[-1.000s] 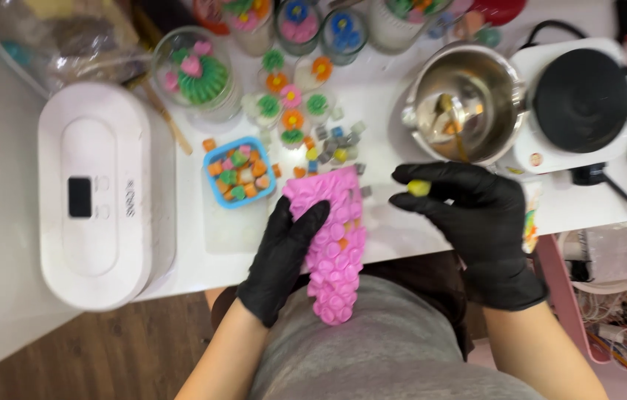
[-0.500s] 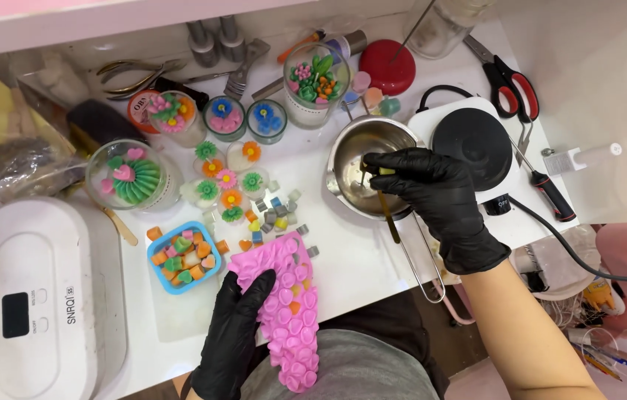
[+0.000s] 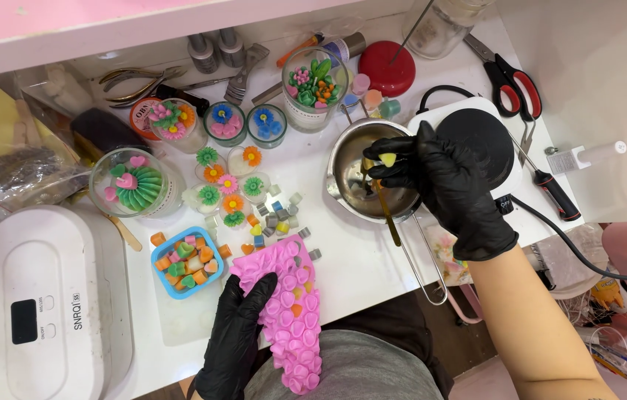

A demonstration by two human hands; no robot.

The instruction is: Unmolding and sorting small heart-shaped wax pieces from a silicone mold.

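The right hand [image 3: 450, 185] pinches a small yellow wax piece [image 3: 388, 158] directly above the metal melting pot [image 3: 373, 178], positioned for a clean drop. The left hand [image 3: 236, 337] clasps the pink silicone mould [image 3: 287, 315], braced half off the worktop [image 3: 358, 252] edge.

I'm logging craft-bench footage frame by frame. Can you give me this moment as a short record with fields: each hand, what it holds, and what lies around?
left hand: black glove, grips pink silicone mould at the table edge
right hand: black glove, pinches a small yellow piece over the metal pot
pot: long wire handle, beside black hot plate
nearby: blue tray of coloured hearts, loose small pieces, flower-topped jars
left of table: white oval appliance
back right: red-handled scissors
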